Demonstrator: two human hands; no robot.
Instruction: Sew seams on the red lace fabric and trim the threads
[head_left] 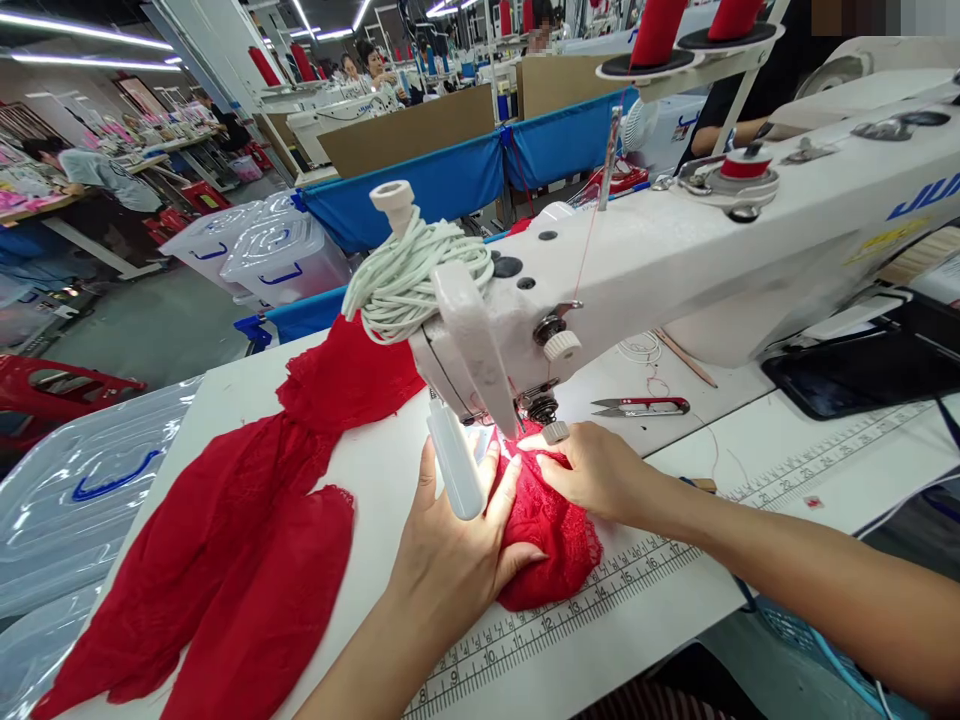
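Note:
A white sewing machine (675, 250) stands on the white table (675, 470). Under its needle lies a bunched piece of red lace (551, 540). My left hand (450, 550) rests flat on the lace just left of the needle, fingers stretched out. My right hand (592, 470) presses on the lace from the right, its fingers reaching toward the presser foot (510, 435). A long pile of red lace fabric (247, 540) trails off to the left across the table. Neither hand grips anything.
Red-handled thread snips (645, 406) lie right of the needle. A coil of white cord (409, 275) sits on the machine head. Red thread cones (660, 30) stand above. A black tablet (862, 365) lies at right. Clear plastic bins (75, 490) stand at left. Other workers sit behind.

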